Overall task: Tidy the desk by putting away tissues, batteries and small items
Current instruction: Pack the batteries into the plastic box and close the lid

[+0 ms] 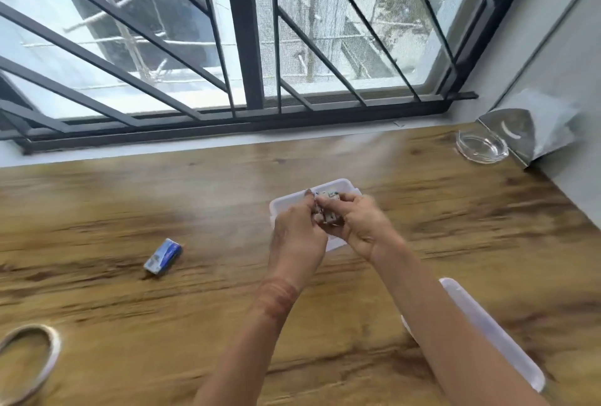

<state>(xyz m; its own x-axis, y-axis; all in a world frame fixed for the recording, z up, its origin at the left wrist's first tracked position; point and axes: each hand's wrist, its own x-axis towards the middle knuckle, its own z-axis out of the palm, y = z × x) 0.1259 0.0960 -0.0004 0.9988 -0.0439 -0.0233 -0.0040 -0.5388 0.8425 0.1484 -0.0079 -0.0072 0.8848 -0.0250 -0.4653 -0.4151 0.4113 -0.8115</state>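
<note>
Head view, left to right: found a tape ring (pixel 54 348) far left of the white tub (pixel 344 182) and a small blue pack (pixel 163 256) left of it, both not yet put away; judged the tidying partway. Above the tub, saw the left hand (pixel 297 236) and right hand (pixel 361 225) curled close, fingertips pinching blurred small items (pixel 327 216) between them. Spotted the tub's lid (pixel 487 331) off, lying right of it.

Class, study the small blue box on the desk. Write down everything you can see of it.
The small blue box is a little rectangular pack, blue with a white printed end, seemingly cardboard. It looks closed and lies flat, askew, on the wooden desk, touching nothing else. Its print is too blurred to read.
</note>
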